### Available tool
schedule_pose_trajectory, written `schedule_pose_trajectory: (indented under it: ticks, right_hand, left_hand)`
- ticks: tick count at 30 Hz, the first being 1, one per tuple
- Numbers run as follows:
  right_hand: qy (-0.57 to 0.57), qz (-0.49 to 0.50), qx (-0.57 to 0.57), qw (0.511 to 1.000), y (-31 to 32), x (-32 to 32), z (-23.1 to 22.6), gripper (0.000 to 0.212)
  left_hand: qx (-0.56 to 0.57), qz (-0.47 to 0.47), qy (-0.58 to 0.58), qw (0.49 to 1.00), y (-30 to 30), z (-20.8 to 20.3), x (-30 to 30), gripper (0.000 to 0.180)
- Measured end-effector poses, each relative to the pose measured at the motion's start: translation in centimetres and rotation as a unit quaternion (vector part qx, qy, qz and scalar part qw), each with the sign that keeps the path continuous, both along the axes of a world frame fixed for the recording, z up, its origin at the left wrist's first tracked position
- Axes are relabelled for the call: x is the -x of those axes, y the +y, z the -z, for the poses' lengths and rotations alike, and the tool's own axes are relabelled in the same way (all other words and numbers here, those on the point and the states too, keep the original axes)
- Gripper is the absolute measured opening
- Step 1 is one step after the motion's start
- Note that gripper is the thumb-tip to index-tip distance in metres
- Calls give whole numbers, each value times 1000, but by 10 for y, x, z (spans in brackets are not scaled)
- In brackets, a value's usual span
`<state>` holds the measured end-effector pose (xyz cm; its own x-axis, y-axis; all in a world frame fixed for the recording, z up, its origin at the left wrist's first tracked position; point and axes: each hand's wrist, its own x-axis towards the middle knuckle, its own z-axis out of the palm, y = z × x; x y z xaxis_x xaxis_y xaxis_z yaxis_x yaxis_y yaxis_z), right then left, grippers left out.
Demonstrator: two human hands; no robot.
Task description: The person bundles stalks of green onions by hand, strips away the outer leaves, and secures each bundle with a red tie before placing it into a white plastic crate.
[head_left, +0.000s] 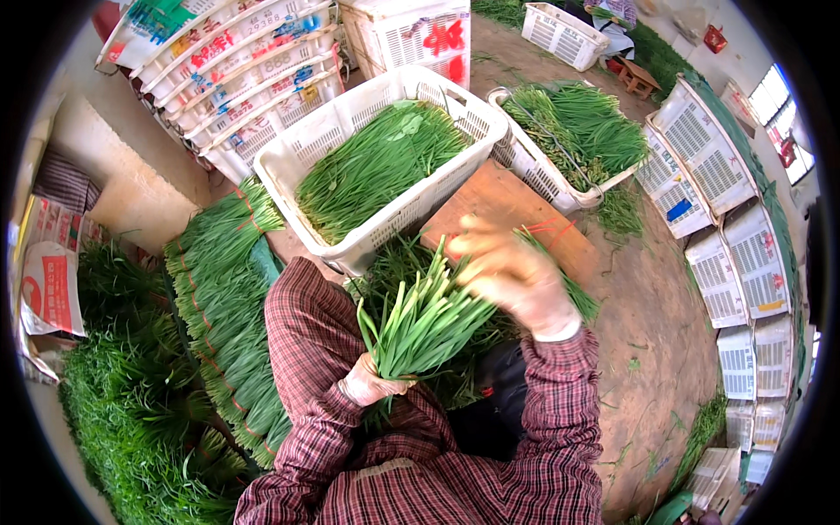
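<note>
A loose bunch of green garlic chives (429,328) with pale cut ends stands in front of my lap. My left hand (374,381), in a pale glove, is closed around its lower left part. My right hand (516,276), also in a pale glove, hovers at the upper right of the bunch. Motion smears its fingers, so what they hold, if anything, does not show. Just beyond it lies a wooden board (499,206) with red ties (553,229) at its right edge. More chives lie below the bunch, partly hidden by my hands.
A white crate (350,249) of chives stands ahead, with another crate (547,184) to its right. Tied bundles (223,306) line my left. Stacked crates rise at the back left (236,87) and along the right (709,166). Another person (612,31) sits at the far right.
</note>
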<state>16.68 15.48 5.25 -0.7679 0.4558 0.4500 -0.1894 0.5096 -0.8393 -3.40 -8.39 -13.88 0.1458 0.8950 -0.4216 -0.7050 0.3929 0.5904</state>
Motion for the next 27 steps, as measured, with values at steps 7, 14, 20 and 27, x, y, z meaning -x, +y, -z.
schedule_pose_trajectory:
  ticks: [7,14,20,27]
  right_hand:
    - [308,55,249,916,21,-68,-39,26]
    - [-172,70,169,968,-46,0,-17,41]
    - [-85,54,290,952,-54,22,10,22]
    - [267,106,303,909,0,-79,-20,23]
  left_hand:
    - [-43,-54,108,992,15,-23,-12,33]
    - [-51,-129,194,971,29,-24,-36,58]
    - [-98,-141,325,930,34,-32,-32,71]
    - [-37,-146,187,971,31,-34,-23,34]
